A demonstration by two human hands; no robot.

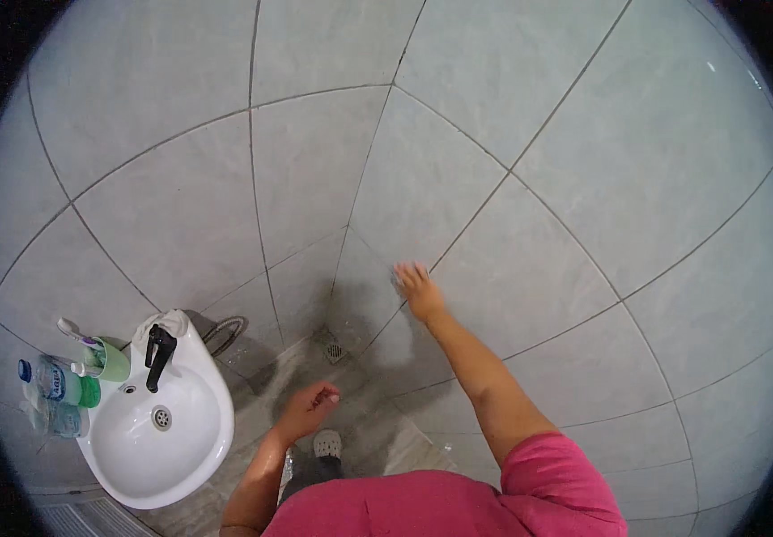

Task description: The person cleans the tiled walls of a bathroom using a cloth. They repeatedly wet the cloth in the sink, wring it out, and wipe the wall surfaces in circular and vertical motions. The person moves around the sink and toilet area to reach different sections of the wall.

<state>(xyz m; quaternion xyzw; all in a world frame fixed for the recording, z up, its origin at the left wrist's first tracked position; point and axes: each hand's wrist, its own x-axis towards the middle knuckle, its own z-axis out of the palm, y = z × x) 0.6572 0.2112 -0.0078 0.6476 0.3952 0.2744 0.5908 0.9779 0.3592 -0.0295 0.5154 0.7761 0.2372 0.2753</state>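
My right hand [419,291] reaches out to the grey tiled wall [565,268] near the corner. Its fingers are stretched toward the tile, and I make out no object in them. Lower down, over the floor, hangs my left hand [308,412] with its fingers curled in. Nothing shows in its grasp. It is nearest to the white washbasin [221,421], which stands to its left with a black tap [161,358] on it.
A green cup [111,360] with toothbrushes stands beside the basin, along with clear plastic bottles [60,385]. Behind the basin a metal hose [230,333] curls. A floor drain [334,351] lies in the corner. My shoe [327,443] is on the floor below my left hand.
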